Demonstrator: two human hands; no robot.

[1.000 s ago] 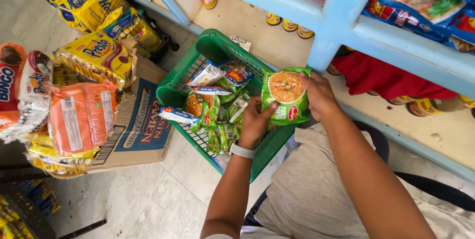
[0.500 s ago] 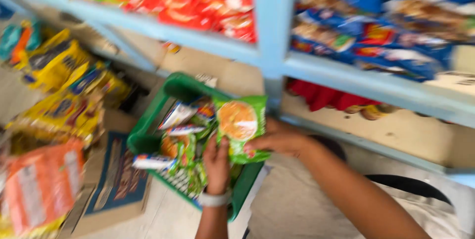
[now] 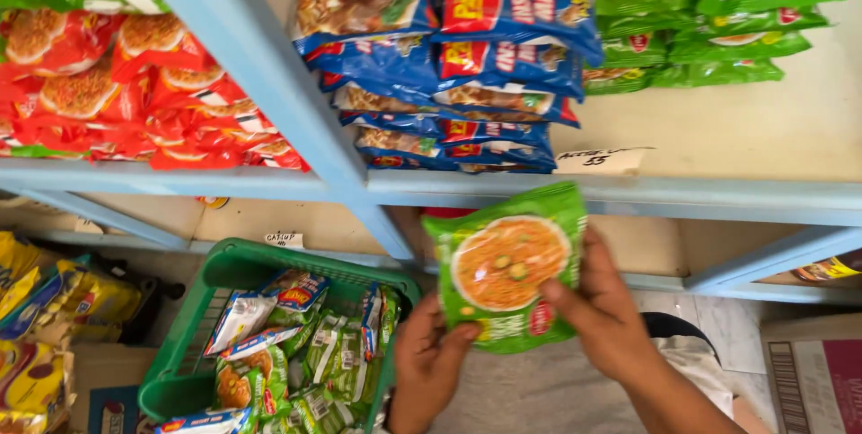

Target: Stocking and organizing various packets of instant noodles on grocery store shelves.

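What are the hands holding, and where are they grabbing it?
A green noodle packet. The left hand pinches its bottom left corner; the right hand grips its lower right edge.

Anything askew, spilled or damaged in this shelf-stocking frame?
Nothing damaged or spilled. Both hands, left hand and right hand, hold a green noodle packet slightly tilted. Packets in the green basket lie jumbled, not stacked like the shelf rows.

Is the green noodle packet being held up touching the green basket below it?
Apart. The head view shows the green noodle packet raised between both hands, with bare shelf frame and floor visible between it and the green basket.
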